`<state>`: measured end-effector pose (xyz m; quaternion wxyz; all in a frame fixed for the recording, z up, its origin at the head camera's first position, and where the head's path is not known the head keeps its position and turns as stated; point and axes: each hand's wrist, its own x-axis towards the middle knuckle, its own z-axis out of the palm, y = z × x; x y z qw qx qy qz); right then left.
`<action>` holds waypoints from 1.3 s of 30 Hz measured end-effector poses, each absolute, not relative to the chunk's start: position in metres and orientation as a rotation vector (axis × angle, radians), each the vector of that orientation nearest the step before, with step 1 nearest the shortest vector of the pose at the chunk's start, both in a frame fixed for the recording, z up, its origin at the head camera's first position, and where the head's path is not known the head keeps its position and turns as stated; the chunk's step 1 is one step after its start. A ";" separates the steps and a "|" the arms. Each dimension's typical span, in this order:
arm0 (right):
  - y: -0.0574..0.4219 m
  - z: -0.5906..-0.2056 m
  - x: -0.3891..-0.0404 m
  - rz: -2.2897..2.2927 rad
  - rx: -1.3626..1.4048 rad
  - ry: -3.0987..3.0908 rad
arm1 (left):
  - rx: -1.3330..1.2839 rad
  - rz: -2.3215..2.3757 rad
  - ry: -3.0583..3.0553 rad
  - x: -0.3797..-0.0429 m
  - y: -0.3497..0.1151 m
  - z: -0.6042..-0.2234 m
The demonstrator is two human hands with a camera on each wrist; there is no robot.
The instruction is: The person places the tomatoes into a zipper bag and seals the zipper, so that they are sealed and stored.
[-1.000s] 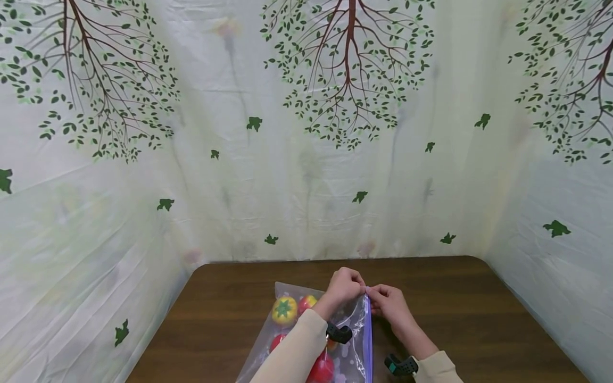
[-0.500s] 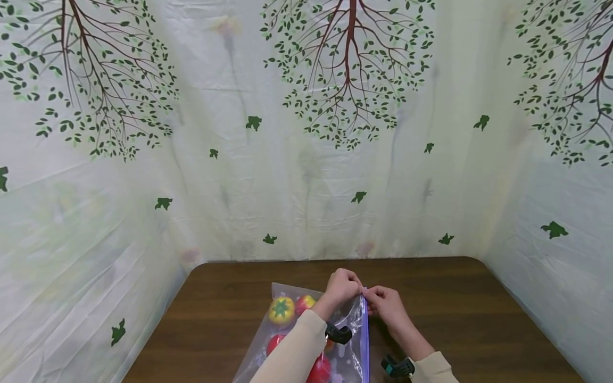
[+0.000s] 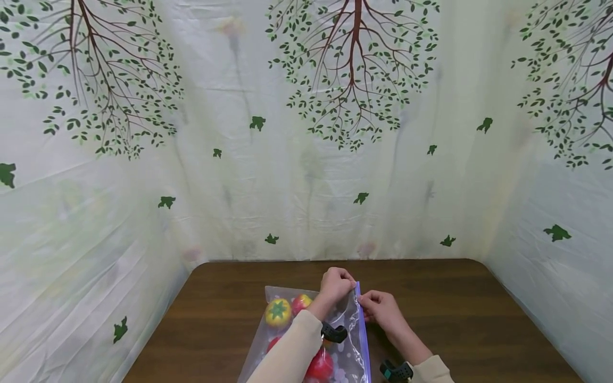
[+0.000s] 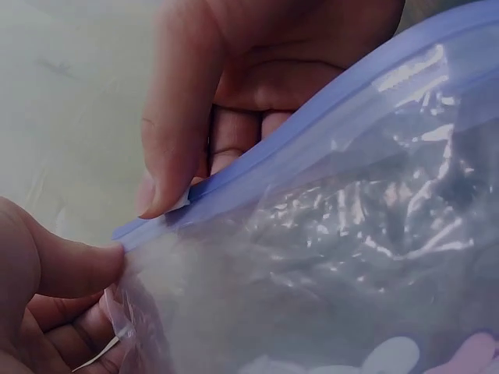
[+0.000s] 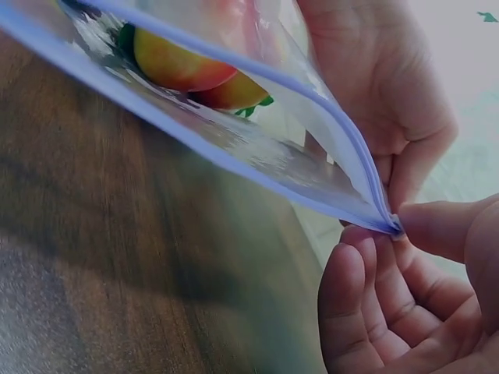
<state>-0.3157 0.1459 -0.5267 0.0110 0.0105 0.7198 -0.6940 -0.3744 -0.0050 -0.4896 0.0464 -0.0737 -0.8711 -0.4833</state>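
Two hands, left hand (image 3: pixel 337 283) and right hand (image 3: pixel 378 310), pinch a zip bag (image 3: pixel 347 340) on the brown wooden surface (image 3: pixel 455 314); tree-printed sheets (image 3: pixel 306 133) surround it.

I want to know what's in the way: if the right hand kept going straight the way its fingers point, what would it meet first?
Its fingers point leftward at the bag's far corner. The right hand already pinches the zip strip of the plastic bag; straight beyond sits the left hand, probably first, though depth is unclear.
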 end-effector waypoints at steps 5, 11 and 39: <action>0.145 -0.528 -0.314 -2.133 0.008 2.256 | -0.186 -1.493 -2.669 -0.375 -0.008 -0.490; 0.147 -0.532 -0.316 -2.097 -0.029 2.238 | -0.152 -1.531 -2.657 -0.373 -0.011 -0.490; 0.145 -0.530 -0.311 -2.106 0.037 2.271 | -0.138 -1.555 -2.618 -0.376 -0.012 -0.491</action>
